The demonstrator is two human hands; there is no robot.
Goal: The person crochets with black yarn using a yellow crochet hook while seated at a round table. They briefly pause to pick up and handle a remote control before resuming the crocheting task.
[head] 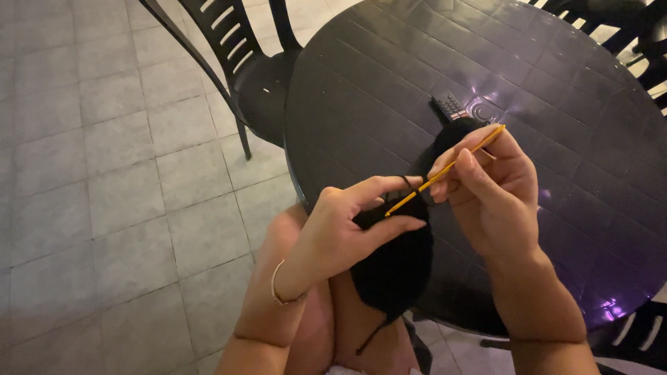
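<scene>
A pale tiled floor (104,173) is seen on the left, and most of the right side is filled by a round dark plastic table (389,76). A dark slatted chair (257,76) is pushed against the table's far left edge, and parts of other chairs are seen at the far right. A black crocheted piece (396,267) is held at the table's near edge, hanging down over the person's lap. The top of this piece is pinched by the left hand (340,229), thumb pressed against it and forefinger stretched out with a strand of black yarn looped over it. A thin bracelet (281,292) is worn on the left wrist. A yellow crochet hook (445,170) is pinched by the closed fingers of the right hand (497,194), its tip laid at the upper edge of the black piece. A small dark remote control (455,107) is lying on the table just beyond the hands.
</scene>
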